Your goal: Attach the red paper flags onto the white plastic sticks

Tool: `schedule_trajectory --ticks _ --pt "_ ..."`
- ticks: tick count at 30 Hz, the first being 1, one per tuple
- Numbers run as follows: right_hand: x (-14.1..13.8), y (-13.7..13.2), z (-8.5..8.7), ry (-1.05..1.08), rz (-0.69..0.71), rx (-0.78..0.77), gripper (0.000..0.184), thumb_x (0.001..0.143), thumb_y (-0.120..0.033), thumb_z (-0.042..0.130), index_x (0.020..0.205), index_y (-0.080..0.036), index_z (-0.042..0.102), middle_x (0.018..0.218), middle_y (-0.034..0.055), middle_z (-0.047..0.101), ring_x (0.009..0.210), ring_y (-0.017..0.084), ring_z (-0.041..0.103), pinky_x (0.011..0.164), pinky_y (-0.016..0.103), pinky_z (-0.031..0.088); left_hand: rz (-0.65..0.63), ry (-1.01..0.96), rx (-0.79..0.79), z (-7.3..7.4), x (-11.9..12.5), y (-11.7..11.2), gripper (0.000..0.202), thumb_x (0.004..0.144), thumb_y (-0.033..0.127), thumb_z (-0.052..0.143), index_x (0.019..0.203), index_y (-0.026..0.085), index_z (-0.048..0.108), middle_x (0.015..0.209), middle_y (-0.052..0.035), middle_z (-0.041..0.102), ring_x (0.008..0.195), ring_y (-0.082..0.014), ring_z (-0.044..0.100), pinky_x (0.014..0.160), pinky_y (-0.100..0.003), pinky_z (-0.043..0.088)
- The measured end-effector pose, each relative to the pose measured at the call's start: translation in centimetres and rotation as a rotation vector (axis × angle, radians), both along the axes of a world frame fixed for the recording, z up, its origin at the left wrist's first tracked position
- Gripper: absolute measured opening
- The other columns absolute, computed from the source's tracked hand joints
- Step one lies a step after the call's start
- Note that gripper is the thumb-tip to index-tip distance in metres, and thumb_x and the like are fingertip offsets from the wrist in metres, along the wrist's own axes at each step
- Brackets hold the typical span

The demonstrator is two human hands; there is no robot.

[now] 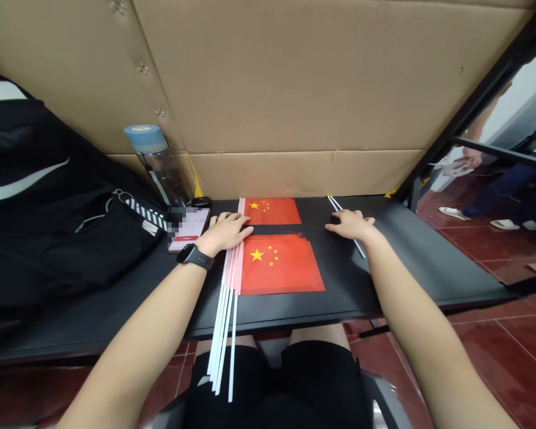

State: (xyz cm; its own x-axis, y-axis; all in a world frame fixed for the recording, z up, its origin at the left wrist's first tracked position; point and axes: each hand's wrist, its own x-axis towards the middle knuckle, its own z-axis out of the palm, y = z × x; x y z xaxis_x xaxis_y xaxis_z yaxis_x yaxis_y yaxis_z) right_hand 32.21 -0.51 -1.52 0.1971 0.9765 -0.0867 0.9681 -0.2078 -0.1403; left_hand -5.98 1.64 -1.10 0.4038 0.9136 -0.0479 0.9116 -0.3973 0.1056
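Two groups of small red flags with yellow stars lie on the black table. The far red flag point(274, 211) lies flat near the cardboard wall. Closer to me is a stack of red flags point(285, 265) with pink sleeve edges, its white sticks point(223, 339) jutting past the table's front edge. My left hand point(226, 231) rests at the left edge of the flags, fingers stretched and apart, with a dark watch on the wrist. My right hand point(352, 225) lies over a few loose white sticks point(360, 249), thumb and fingers apart; its fingertips partly hide them.
A phone point(194, 226) and a blue-lidded bottle point(154, 161) stand left of the flags, beside a large black bag point(57, 208). A cardboard wall point(272, 89) rises behind the table point(397, 256). At the far right another person's hand point(468, 158) and legs show.
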Motion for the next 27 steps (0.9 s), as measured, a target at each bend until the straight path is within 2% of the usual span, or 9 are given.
schedule_trajectory --ticks 4,9,13,18,22,27 --pt "-0.6 -0.2 0.2 0.017 0.025 0.030 0.059 0.094 -0.055 0.060 0.144 -0.025 0.068 0.160 0.0156 0.052 0.148 0.047 0.039 0.112 0.070 0.036 0.005 -0.016 0.042 0.0 -0.1 0.1 0.062 0.105 0.061 0.031 0.151 0.029 0.058 0.161 -0.0111 0.052 0.147 -0.0396 0.040 0.117 -0.056 0.032" --pt "-1.1 -0.4 0.6 0.041 0.044 0.062 0.045 0.094 -0.050 0.062 0.130 -0.027 0.076 0.146 0.0149 0.065 0.140 0.045 0.050 0.109 0.067 0.037 0.033 -0.023 0.045 -0.3 -0.2 0.4 0.060 0.103 0.060 0.036 0.153 0.034 0.056 0.159 -0.0109 0.052 0.145 -0.0394 0.040 0.115 -0.055 0.033" --pt "-1.4 -0.3 0.9 0.081 0.007 0.074 0.026 0.091 -0.042 0.068 0.106 -0.028 0.083 0.121 0.0093 0.078 0.129 0.038 0.061 0.109 0.061 0.036 0.046 -0.028 0.065 -0.6 -0.3 0.7 0.059 0.102 0.058 0.038 0.152 0.034 0.058 0.160 -0.0094 0.052 0.144 -0.0385 0.040 0.114 -0.054 0.033" --pt "-1.9 -0.4 1.2 0.122 -0.050 0.066 0.008 0.081 -0.029 0.075 0.088 -0.028 0.079 0.105 0.0032 0.080 0.116 0.032 0.067 0.108 0.061 0.033 0.016 -0.051 0.104 -1.0 -0.3 0.9 0.057 0.102 0.056 0.039 0.148 0.032 0.062 0.159 -0.0084 0.055 0.143 -0.0382 0.041 0.111 -0.053 0.034" --pt "-2.3 -0.5 1.1 0.119 -0.088 0.051 0.009 0.079 -0.022 0.073 0.087 -0.027 0.074 0.100 0.0020 0.079 0.113 0.031 0.067 0.105 0.058 0.034 0.025 -0.063 0.143 -1.4 -0.1 1.1 0.053 0.101 0.052 0.044 0.142 0.027 0.067 0.157 -0.0093 0.057 0.142 -0.0381 0.041 0.109 -0.054 0.034" --pt "-2.5 -0.3 0.6 0.077 -0.103 0.076 0.025 0.076 -0.028 0.077 0.100 -0.028 0.071 0.100 0.0033 0.077 0.113 0.032 0.067 0.104 0.055 0.033 0.014 -0.074 0.176 -1.7 0.0 1.2 0.052 0.100 0.050 0.047 0.140 0.025 0.069 0.158 -0.0109 0.055 0.143 -0.0401 0.042 0.108 -0.057 0.035"
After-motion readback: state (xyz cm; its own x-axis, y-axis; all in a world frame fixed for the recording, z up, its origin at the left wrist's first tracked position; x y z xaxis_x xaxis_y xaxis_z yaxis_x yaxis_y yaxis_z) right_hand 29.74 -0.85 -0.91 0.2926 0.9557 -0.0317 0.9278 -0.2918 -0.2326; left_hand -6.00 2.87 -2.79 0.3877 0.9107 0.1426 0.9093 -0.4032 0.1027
